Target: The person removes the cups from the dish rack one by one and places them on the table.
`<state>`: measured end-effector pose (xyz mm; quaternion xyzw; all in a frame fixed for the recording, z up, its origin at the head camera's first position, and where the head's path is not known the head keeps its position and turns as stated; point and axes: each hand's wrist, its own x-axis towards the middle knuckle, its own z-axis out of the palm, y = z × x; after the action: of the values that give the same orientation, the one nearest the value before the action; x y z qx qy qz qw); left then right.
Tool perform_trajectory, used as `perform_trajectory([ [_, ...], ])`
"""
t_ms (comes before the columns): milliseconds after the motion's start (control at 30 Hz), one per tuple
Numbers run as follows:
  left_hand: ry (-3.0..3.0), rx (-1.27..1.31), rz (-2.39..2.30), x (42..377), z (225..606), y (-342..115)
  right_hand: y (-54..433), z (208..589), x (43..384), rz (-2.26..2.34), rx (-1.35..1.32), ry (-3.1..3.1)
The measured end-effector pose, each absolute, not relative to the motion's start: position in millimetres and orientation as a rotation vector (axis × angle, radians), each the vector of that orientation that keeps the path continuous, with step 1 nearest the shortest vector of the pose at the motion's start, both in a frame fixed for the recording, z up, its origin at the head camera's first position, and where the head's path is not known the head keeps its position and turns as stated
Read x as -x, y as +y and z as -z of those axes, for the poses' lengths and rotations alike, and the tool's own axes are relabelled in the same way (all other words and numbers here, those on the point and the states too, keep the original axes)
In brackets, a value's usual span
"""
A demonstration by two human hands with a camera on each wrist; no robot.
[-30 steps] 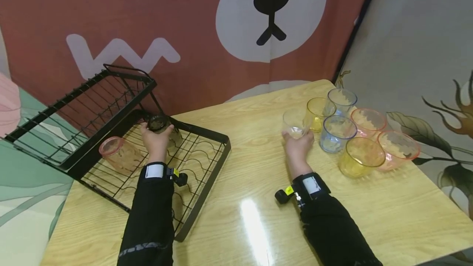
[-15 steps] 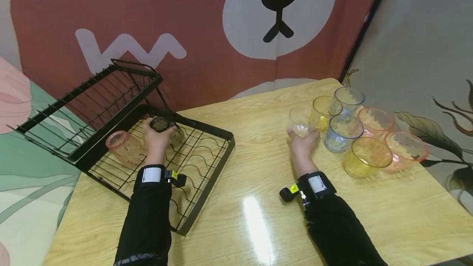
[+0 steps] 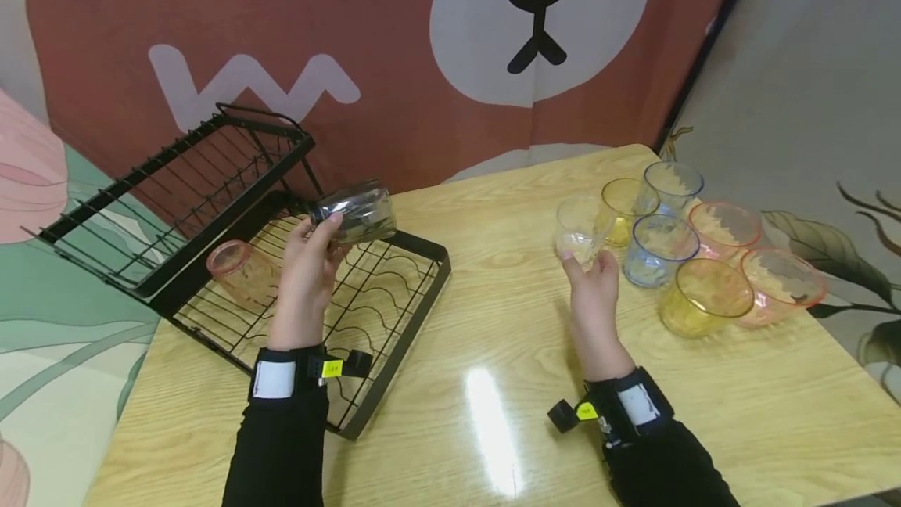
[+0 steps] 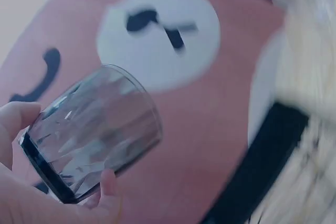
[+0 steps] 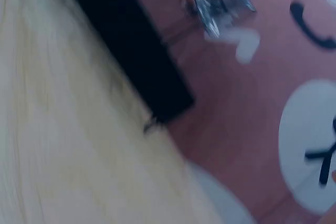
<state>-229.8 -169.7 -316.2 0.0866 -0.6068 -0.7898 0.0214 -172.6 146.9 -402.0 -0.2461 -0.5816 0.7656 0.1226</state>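
My left hand (image 3: 304,280) grips a smoky grey glass tumbler (image 3: 362,216) by its base end. The tumbler lies tilted on its side in the air above the black wire rack (image 3: 438,276), its mouth pointing right. In the left wrist view the grey tumbler (image 4: 97,129) sits between thumb and fingers. My right hand (image 3: 594,307) is spread just in front of a clear glass (image 3: 579,231) standing on the table; whether the fingertips touch it I cannot tell. A pink glass (image 3: 242,272) rests upside down on the rack's lower tier.
Beside the clear glass stand yellow (image 3: 704,303), blue (image 3: 660,253) and pink glasses (image 3: 781,284), several in a group at the table's right. The rack's upper tier (image 3: 176,178) overhangs the lower one at left. A fabric backdrop (image 3: 394,61) closes off the table's back.
My left hand has lifted the grey tumbler off the rack and turned it onto its side. My right hand has loosened and drawn back from the clear glass, which stays in place.
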Motion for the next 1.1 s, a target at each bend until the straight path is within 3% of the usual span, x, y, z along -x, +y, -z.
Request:
perform_trajectory([
  [267,-1.19,0.251,3.045,201.5,323.4,-126.7,109.3,361.7,150.3,-2.452,0.094,-1.701],
  [467,-0.794,0.373,3.339,189.1,339.7,-93.6,90.4,337.7,149.3,-2.525,-0.26,-1.659],
  [767,-1.012,0.624,3.115,173.4,361.3,-62.7,76.1,318.6,146.9,-2.57,-0.199,-1.56],
  [1100,-1.751,0.752,2.624,169.9,365.0,-70.9,100.3,318.4,148.4,-2.486,-0.213,-1.838],
])
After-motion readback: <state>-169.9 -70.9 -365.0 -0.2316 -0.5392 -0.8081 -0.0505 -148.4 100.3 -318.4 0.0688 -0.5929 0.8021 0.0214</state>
